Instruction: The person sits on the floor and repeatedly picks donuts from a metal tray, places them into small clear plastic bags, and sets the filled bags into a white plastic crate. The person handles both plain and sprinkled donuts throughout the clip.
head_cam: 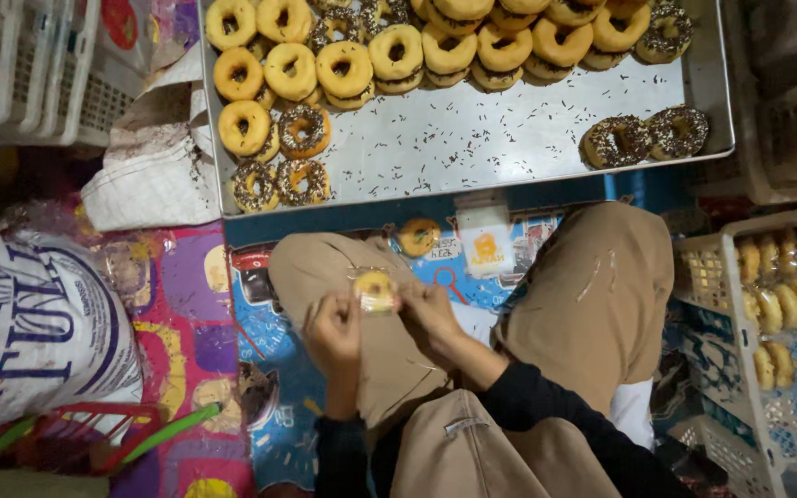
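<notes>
Both sets of fingers are pinched shut on the one bagged doughnut [375, 290]: my left hand [334, 337] grips its lower left edge and my right hand [428, 309] its right edge, holding it just above my lap. I judge I'm closing the clear wrapper, and the next move calls for pressing its open edge flat without squashing the ring. It looks small, round and pale yellow, apart from the steel tray [472, 138] of doughnuts ahead.

bare strip of metal tray [509, 138] open ahead, doughnut rows [398, 51] behind, crate [767, 304] blocking right
</notes>
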